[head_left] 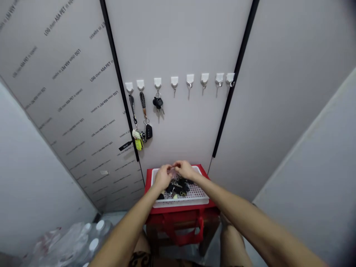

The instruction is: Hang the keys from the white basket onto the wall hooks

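Note:
My left hand (163, 177) and my right hand (183, 169) meet over the far side of a white perforated basket (201, 193). Both have their fingers curled and pinched close together; whatever lies between the fingertips is too small to make out. Just below them, a heap of keys and dark key fobs (179, 186) fills the basket's middle. On the wall in front, a bunch of keys (158, 104) hangs from the third hook from the left. Two strapped key sets, one with a yellow-green fob (139, 144) and one with a black car key (148, 131), hang to its left.
Several white hooks (190, 78) run in a row across the wall panel, with black strips (236, 81) beside it. Under the basket is a red bag (180, 210) on a wooden stool (207, 226). Plastic-wrapped bottles (94, 244) stand at lower left.

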`<act>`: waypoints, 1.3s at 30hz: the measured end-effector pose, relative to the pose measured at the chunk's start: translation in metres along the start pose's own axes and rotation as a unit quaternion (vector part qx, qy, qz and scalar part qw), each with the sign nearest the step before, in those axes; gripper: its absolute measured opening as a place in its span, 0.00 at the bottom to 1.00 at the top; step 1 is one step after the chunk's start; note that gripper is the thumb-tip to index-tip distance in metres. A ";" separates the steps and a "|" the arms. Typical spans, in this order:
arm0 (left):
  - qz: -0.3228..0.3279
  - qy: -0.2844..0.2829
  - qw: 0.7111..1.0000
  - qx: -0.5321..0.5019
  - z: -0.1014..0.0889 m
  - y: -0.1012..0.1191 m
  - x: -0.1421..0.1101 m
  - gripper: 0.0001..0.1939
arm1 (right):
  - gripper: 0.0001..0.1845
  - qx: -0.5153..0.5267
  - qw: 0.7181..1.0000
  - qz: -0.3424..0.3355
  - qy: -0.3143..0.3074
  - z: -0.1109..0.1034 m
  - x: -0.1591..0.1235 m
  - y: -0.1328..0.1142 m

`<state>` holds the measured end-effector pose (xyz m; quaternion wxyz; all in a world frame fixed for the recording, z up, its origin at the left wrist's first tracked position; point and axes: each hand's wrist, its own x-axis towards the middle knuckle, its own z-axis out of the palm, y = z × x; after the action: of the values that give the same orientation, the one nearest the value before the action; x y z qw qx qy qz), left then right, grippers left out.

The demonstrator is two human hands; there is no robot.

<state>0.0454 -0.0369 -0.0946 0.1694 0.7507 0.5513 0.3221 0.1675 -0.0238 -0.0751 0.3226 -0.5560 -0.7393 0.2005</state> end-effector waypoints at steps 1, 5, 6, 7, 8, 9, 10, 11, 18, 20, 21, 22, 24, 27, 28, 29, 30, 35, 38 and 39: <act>0.029 -0.037 0.999 0.012 0.005 -0.004 -0.006 0.13 | 0.11 -0.009 0.999 -0.001 -0.031 0.002 -0.007 0.005; 0.084 -0.123 0.989 0.021 0.012 -0.012 -0.017 0.09 | 0.11 -0.049 0.987 0.000 -0.156 -0.005 -0.026 0.014; 0.083 -0.129 0.988 0.015 0.012 -0.013 -0.017 0.10 | 0.11 -0.059 0.980 -0.010 -0.189 -0.009 -0.029 0.015; 0.080 -0.131 0.988 0.008 0.011 -0.014 -0.017 0.10 | 0.10 -0.076 0.973 -0.026 -0.218 -0.012 -0.031 0.016; 0.078 -0.131 0.988 0.002 0.011 -0.015 -0.016 0.10 | 0.11 -0.100 0.965 -0.043 -0.238 -0.014 -0.034 0.016; 0.077 -0.129 0.989 -0.003 0.012 -0.015 -0.016 0.10 | 0.13 -0.128 0.959 -0.058 -0.246 -0.015 -0.036 0.017; 0.075 -0.125 0.989 -0.007 0.012 -0.015 -0.016 0.10 | 0.15 -0.157 0.955 -0.071 -0.242 -0.015 -0.038 0.018; 0.073 -0.119 0.990 -0.008 0.012 -0.014 -0.016 0.10 | 0.16 -0.179 0.953 -0.080 -0.231 -0.014 -0.040 0.019; 0.124 -0.130 0.984 0.013 0.009 -0.009 -0.022 0.12 | 0.08 -0.054 0.989 0.017 -0.139 -0.012 -0.037 0.027; 0.108 -0.136 0.984 0.029 0.009 -0.011 -0.022 0.13 | 0.11 -0.008 0.992 0.047 -0.115 -0.017 -0.033 0.028; 0.093 -0.131 0.986 0.034 0.009 -0.012 -0.022 0.13 | 0.12 0.021 0.993 0.058 -0.105 -0.019 -0.031 0.028; 0.077 -0.123 0.989 0.035 0.009 -0.013 -0.021 0.13 | 0.12 0.056 0.991 0.072 -0.093 -0.022 -0.030 0.028; 0.044 -0.106 0.993 0.026 0.010 -0.014 -0.020 0.12 | 0.13 0.106 0.987 0.102 -0.070 -0.025 -0.028 0.029; -0.005 -0.093 0.996 -0.010 0.011 -0.014 -0.018 0.11 | 0.13 0.098 0.985 0.125 -0.066 -0.028 -0.026 0.030; -0.015 -0.090 0.995 -0.028 0.011 -0.014 -0.018 0.11 | 0.13 0.087 0.986 0.118 -0.079 -0.027 -0.027 0.031; -0.020 -0.085 0.995 -0.049 0.011 -0.014 -0.017 0.11 | 0.11 0.073 0.988 0.103 -0.093 -0.026 -0.027 0.032; -0.023 -0.079 0.994 -0.072 0.010 -0.014 -0.016 0.10 | 0.10 0.059 0.990 0.082 -0.101 -0.025 -0.027 0.032; -0.031 -0.051 0.980 -0.190 0.001 -0.012 -0.006 0.07 | 0.15 0.039 0.995 -0.014 -0.086 -0.009 -0.027 0.026; -0.019 -0.051 0.969 -0.239 -0.006 -0.009 0.001 0.06 | 0.16 0.098 0.989 -0.056 -0.101 0.000 -0.026 0.018; -0.018 -0.052 0.966 -0.252 -0.008 -0.008 0.003 0.06 | 0.16 0.123 0.985 -0.063 -0.105 0.002 -0.025 0.015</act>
<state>0.0350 -0.0322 -0.0931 0.3871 0.6896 0.4561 0.4081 0.1813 -0.0433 -0.0928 0.3211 -0.4397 -0.7725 0.3268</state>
